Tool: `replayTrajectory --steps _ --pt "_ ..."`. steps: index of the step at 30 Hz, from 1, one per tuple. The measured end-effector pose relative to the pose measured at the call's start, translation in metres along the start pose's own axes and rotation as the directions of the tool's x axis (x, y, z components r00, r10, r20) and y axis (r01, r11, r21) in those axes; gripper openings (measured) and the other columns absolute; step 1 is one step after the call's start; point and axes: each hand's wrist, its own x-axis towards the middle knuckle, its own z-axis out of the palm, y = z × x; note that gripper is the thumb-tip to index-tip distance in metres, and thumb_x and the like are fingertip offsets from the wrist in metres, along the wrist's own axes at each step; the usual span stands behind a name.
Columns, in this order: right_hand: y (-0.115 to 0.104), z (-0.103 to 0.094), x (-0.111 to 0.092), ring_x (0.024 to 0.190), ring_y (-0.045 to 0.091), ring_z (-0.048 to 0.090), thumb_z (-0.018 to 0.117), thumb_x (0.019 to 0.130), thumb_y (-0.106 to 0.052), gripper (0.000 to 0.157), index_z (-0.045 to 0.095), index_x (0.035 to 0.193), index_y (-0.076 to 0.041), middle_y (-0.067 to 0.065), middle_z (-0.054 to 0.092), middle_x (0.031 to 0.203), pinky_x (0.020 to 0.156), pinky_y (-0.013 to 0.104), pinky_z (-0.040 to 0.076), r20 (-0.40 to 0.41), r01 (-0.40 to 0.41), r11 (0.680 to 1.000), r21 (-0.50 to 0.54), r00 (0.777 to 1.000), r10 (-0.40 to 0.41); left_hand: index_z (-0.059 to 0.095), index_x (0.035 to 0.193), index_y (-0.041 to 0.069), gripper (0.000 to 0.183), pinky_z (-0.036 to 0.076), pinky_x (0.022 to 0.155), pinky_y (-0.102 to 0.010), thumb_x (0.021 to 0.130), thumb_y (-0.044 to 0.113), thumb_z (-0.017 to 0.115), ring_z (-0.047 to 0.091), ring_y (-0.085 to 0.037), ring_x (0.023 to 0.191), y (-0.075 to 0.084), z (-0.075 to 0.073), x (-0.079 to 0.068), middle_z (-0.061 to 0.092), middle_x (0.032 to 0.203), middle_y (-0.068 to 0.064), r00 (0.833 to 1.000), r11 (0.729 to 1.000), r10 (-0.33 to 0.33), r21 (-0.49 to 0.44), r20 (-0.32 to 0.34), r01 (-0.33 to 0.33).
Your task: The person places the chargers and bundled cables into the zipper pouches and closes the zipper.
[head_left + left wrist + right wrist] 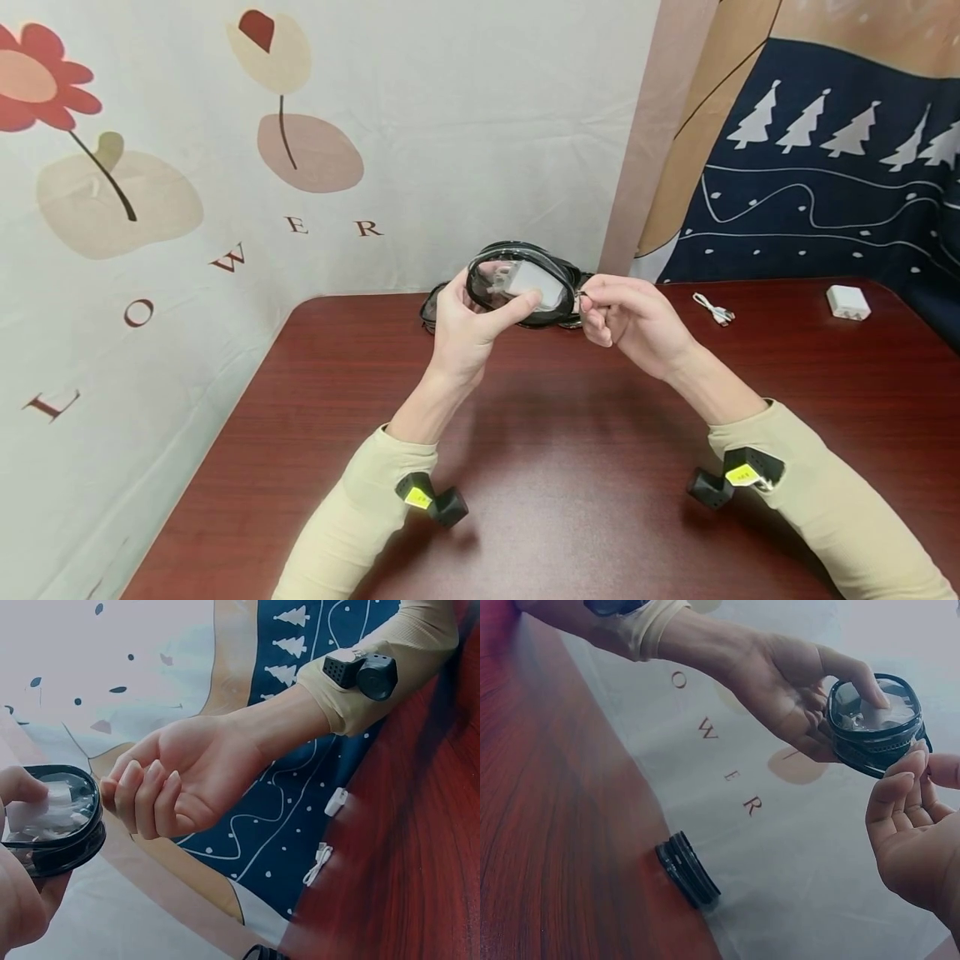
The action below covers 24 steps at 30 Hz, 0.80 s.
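Observation:
A small clear pouch (491,293) with black trim is held up above the far side of the table. My left hand (467,337) grips it, the thumb pressing on its clear window. A white block (531,283) like a charger shows through the window, with a smaller pale piece beside it. At the pouch's right end my right hand (637,325) pinches the zipper pull (581,294), its other fingers curled. The right wrist view shows the zipper teeth along the side of the pouch (877,742). How far the zipper is open I cannot tell.
More black-trimmed pouches (686,870) stand at the table's back edge, partly hidden behind the hands in the head view. To the right lie a coiled white cable (714,309) and a white charger block (849,302). Printed cloth hangs behind the brown table (570,500).

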Motion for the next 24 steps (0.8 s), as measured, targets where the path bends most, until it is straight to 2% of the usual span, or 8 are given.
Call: replayTrajectory --steps 8,17,21,24 --pt "0.0001 -0.0002 -0.0001 0.057 0.016 0.042 0.033 0.100 0.006 0.036 0.064 0.085 -0.003 0.002 0.054 0.071 0.055 0.030 0.023 0.011 0.013 1.000 -0.018 1.000 -0.013 0.067 0.105 0.008 0.035 0.052 0.075 -0.022 0.077 -0.011 0.076 0.061 -0.010 0.081 0.0022 -0.0023 0.0024 0.070 0.095 0.002 0.997 0.998 -0.058 0.028 0.040 0.057" --pt "0.0001 0.0016 -0.0006 0.057 0.018 0.037 0.033 0.100 0.005 0.036 0.065 0.085 -0.003 0.001 0.052 0.070 0.054 0.030 0.022 0.016 0.027 0.999 -0.025 1.000 -0.026 0.067 0.111 0.004 0.038 0.051 0.077 -0.024 0.077 -0.008 0.078 0.061 -0.012 0.087 0.0053 -0.0034 0.0033 0.070 0.100 0.000 0.994 0.993 -0.097 0.078 0.043 0.094" --pt "0.0000 0.0030 -0.0011 0.057 0.018 0.038 0.032 0.100 0.005 0.036 0.064 0.086 -0.004 0.001 0.051 0.071 0.054 0.029 0.024 0.036 0.023 0.999 -0.023 0.999 -0.022 0.068 0.113 0.003 0.037 0.052 0.083 -0.027 0.078 -0.006 0.077 0.063 -0.014 0.090 0.0042 -0.0037 0.0045 0.070 0.099 -0.001 0.993 0.993 -0.110 0.041 0.050 0.108" --pt "-0.0004 0.0038 -0.0010 0.057 0.018 0.038 0.032 0.101 0.004 0.035 0.063 0.088 -0.003 0.002 0.050 0.072 0.053 0.028 0.026 0.054 0.015 1.000 -0.023 0.998 -0.014 0.066 0.115 0.004 0.036 0.052 0.085 -0.028 0.081 -0.005 0.074 0.064 -0.015 0.091 0.0018 -0.0036 0.0049 0.070 0.099 -0.002 0.988 0.989 -0.142 -0.038 0.055 0.144"
